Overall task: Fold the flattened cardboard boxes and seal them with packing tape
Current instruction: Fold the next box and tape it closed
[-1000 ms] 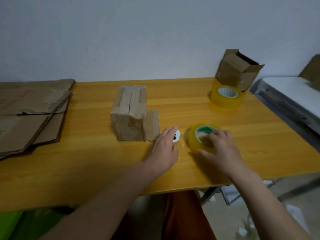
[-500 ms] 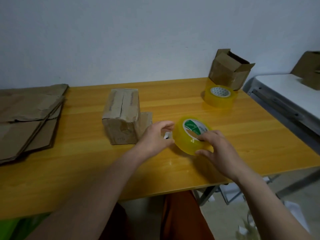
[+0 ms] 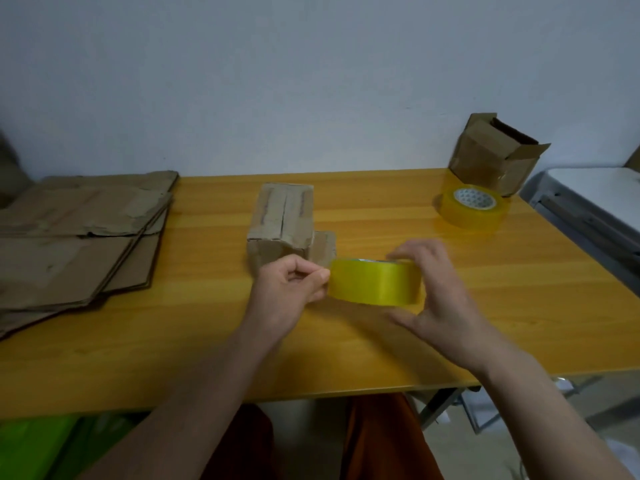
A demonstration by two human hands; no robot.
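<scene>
A yellow tape roll (image 3: 375, 281) is held just above the table, its side band facing me. My right hand (image 3: 438, 299) grips it from the right, fingers over the top and thumb below. My left hand (image 3: 289, 292) pinches at the roll's left edge with thumb and forefinger; whether a tape end is caught there is hidden. Just behind my hands stands a folded cardboard box (image 3: 282, 225) with one flap sticking out on its right. A stack of flattened boxes (image 3: 76, 237) lies at the table's left.
A second tape roll (image 3: 472, 209) lies flat at the back right of the orange table (image 3: 519, 306), beside an open, tilted box (image 3: 495, 154) against the wall. A grey-white surface (image 3: 595, 195) adjoins the table's right edge.
The right hand lifted the tape roll off the table and turned it on edge. The left hand left the small white object and came to pinch the roll's left edge.
</scene>
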